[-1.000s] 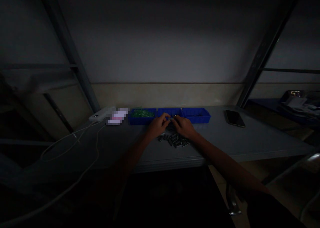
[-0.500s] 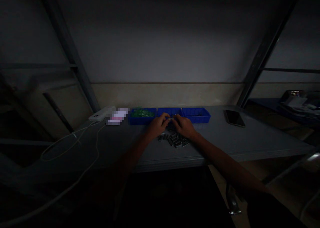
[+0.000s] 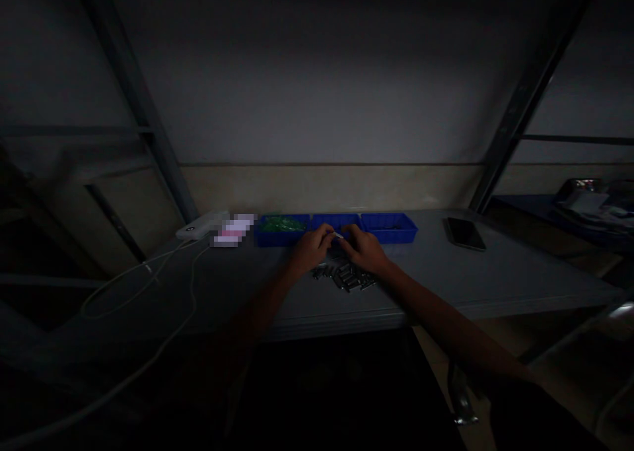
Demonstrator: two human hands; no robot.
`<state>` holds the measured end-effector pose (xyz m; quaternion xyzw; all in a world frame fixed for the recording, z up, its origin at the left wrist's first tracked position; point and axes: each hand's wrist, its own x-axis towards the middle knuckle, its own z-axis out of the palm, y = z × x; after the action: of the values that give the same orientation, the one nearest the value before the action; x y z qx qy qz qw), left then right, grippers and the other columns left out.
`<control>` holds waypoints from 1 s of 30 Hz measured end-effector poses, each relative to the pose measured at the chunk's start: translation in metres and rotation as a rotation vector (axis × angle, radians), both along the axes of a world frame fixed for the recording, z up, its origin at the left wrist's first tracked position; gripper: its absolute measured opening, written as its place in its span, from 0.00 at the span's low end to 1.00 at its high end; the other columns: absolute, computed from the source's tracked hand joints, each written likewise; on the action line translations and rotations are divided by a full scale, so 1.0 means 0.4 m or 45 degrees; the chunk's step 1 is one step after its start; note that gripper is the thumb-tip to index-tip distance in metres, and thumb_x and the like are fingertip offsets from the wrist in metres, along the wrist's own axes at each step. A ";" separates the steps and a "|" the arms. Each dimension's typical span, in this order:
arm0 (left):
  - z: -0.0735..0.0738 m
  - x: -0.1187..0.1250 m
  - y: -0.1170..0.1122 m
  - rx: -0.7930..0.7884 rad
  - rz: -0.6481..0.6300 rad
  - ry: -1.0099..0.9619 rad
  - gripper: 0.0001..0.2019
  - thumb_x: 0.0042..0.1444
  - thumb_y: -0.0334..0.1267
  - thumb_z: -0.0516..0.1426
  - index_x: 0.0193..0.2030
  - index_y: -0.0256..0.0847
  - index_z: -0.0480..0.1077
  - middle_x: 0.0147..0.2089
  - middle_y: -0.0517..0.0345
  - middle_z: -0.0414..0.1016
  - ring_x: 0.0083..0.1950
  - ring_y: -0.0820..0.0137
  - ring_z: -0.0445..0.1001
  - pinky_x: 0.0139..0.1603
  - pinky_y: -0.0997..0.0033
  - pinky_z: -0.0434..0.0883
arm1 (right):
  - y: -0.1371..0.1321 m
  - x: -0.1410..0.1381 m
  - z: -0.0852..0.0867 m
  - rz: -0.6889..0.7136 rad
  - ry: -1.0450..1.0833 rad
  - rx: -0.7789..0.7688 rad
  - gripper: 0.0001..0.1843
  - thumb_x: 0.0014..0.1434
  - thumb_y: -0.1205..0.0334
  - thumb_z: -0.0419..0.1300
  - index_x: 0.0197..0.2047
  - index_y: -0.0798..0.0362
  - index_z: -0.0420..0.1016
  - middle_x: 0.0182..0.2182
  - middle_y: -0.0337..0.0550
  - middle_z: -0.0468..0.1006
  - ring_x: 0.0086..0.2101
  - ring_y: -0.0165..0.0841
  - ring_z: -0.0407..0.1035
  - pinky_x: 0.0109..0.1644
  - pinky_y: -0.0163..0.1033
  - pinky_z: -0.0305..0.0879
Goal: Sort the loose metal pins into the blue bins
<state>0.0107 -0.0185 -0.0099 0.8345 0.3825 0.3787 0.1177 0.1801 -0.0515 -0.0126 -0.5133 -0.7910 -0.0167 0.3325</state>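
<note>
The scene is very dim. My left hand (image 3: 311, 247) and my right hand (image 3: 365, 249) meet over the grey table (image 3: 495, 273), fingers pinched together on a small pale part (image 3: 338, 236) between them. Just below the hands lies a pile of small dark metal cylinders (image 3: 347, 277). Behind the hands stand three blue bins in a row: the left bin (image 3: 281, 230) holds green pieces, the middle bin (image 3: 335, 221) is partly hidden by my fingers, and the right bin (image 3: 391, 228) looks nearly bare.
A dark phone (image 3: 464, 234) lies flat at the right of the table. A white power bank (image 3: 201, 226) with white cables (image 3: 163, 266) sits at the left. Metal shelf posts (image 3: 525, 101) rise on both sides. Another cluttered surface (image 3: 589, 203) is at far right.
My hands have drawn slightly apart and lifted a little, and the small pale part now shows between the fingertips. Nothing else has moved.
</note>
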 end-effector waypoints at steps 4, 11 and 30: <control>0.000 0.001 0.001 -0.010 0.015 -0.009 0.11 0.59 0.41 0.47 0.40 0.38 0.66 0.29 0.58 0.72 0.30 0.70 0.71 0.33 0.73 0.64 | 0.007 0.002 -0.004 -0.013 -0.025 0.030 0.13 0.63 0.56 0.48 0.45 0.54 0.65 0.28 0.41 0.75 0.28 0.31 0.69 0.32 0.32 0.57; 0.001 0.001 -0.002 -0.016 -0.067 -0.036 0.13 0.58 0.41 0.49 0.47 0.38 0.64 0.25 0.63 0.67 0.28 0.72 0.68 0.31 0.75 0.63 | 0.014 0.002 -0.007 -0.035 -0.039 0.027 0.13 0.64 0.58 0.44 0.42 0.53 0.65 0.32 0.45 0.76 0.32 0.32 0.71 0.35 0.32 0.58; 0.000 -0.001 0.002 -0.021 -0.021 0.018 0.13 0.61 0.41 0.43 0.36 0.39 0.65 0.25 0.61 0.68 0.28 0.72 0.69 0.32 0.74 0.63 | 0.005 0.003 -0.005 0.015 -0.022 0.017 0.15 0.61 0.56 0.50 0.47 0.55 0.64 0.28 0.40 0.76 0.27 0.29 0.68 0.32 0.32 0.56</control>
<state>0.0103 -0.0177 -0.0101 0.8393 0.3796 0.3686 0.1251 0.1812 -0.0494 -0.0144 -0.5062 -0.7968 -0.0244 0.3291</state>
